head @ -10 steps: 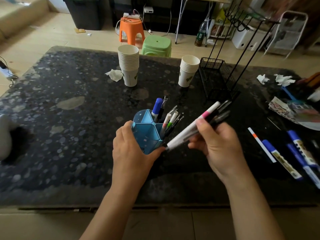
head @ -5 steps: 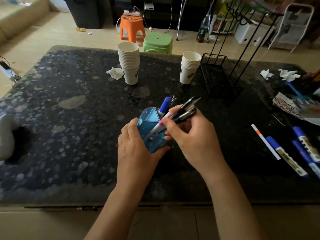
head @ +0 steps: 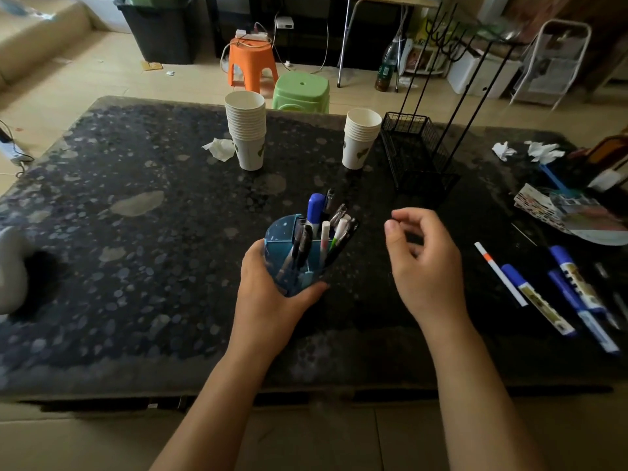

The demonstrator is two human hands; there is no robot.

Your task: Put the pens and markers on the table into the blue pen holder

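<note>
My left grip [head: 272,294] wraps the blue plastic pen holder [head: 289,239] on the dark speckled tabletop [head: 136,266]; my right grip [head: 421,260], empty and loosely open, is nearer the blue-capped markers [head: 537,297] lying right, long axes running near-to-far

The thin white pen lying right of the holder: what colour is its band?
Orange, near the far end of the thin white pen; the head view shows it.
</note>
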